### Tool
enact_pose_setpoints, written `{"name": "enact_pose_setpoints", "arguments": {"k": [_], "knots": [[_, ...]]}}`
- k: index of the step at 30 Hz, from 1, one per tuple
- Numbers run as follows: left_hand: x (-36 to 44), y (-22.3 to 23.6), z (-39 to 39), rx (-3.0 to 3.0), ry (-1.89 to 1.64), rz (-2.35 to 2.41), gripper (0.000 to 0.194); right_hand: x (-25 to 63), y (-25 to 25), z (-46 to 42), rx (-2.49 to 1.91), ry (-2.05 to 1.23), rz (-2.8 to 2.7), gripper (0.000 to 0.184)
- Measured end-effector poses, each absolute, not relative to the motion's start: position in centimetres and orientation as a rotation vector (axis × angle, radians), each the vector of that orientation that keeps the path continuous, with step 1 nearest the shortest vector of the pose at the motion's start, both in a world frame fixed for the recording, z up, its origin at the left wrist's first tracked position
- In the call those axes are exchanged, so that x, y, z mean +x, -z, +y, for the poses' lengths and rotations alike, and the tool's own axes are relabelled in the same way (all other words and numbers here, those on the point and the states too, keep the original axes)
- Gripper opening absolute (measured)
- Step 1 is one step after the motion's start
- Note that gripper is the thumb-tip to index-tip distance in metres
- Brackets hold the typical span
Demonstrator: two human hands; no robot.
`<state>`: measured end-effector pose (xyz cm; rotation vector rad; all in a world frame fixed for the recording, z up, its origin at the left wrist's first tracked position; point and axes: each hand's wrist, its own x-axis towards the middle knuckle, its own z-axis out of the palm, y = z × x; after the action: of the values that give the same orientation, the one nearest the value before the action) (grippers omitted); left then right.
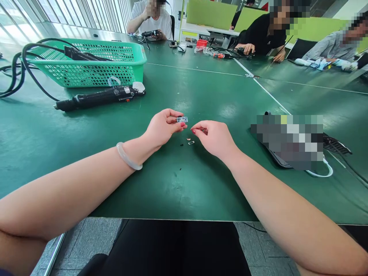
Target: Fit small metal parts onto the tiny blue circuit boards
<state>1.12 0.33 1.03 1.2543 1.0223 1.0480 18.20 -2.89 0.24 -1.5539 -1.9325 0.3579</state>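
Observation:
My left hand [161, 128] pinches a small circuit board [182, 120] between thumb and fingers, a little above the green table. Close to its right, my right hand [215, 138] has thumb and index finger pressed together; whatever they hold, if anything, is too small to make out. The two hands are apart. On the table between them lie a small white rectangular frame [191, 143], a tiny copper-coloured piece [188, 139] and a tiny black piece [181, 145].
A black electric screwdriver [100, 97] lies before a green plastic basket [94, 73] with cables at left. A blurred dark device [287, 142] with a white cable is at right. Several people sit across the green table [172, 191], with tools and a red box [201, 43] near them.

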Motion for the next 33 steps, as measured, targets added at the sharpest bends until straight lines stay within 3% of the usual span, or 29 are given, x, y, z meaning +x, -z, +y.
{"name": "enact_pose_setpoints", "arguments": {"k": [13,33], "knots": [[0.66,-1.42,0.09,1.224,-1.093,0.914,0.022,18.24,-0.03,-2.80,-1.585,-0.361,-1.969,0.014],[0.39,-0.68,0.90,0.967,-0.990,0.925,0.004,18.29,-0.04,-2.90,-1.561,-0.389,-1.986,0.015]]}}
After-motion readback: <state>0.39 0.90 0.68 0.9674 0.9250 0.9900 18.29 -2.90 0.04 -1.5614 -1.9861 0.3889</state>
